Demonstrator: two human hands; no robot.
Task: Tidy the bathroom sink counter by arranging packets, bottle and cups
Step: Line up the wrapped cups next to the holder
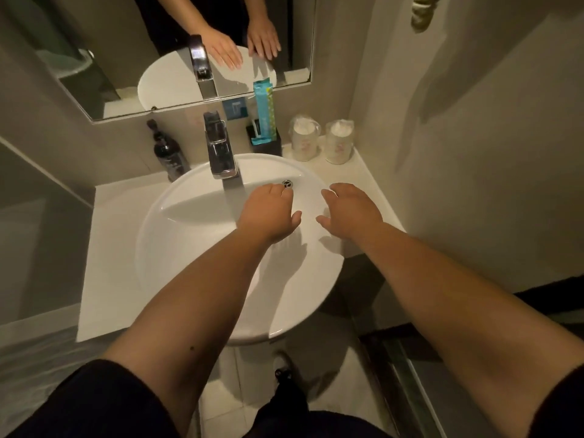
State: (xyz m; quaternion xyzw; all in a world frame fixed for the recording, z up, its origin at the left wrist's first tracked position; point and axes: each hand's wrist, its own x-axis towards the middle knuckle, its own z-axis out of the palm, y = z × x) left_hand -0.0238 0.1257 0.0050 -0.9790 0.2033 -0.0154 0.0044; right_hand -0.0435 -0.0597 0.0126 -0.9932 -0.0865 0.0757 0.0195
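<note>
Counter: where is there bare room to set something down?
Bare: the counter left of the basin, in front of the bottle. Crowded: the back right corner, where the holder with packets and two cups stand.

No text can be read anywhere. The teal packet (264, 113) at twelve o'clock carries print too blurred to make out, the two wrapped cups (322, 140) at one o'clock show only faint pink marks, and the dark bottle (167, 151) at eleven o'clock bears an illegible label.
</note>
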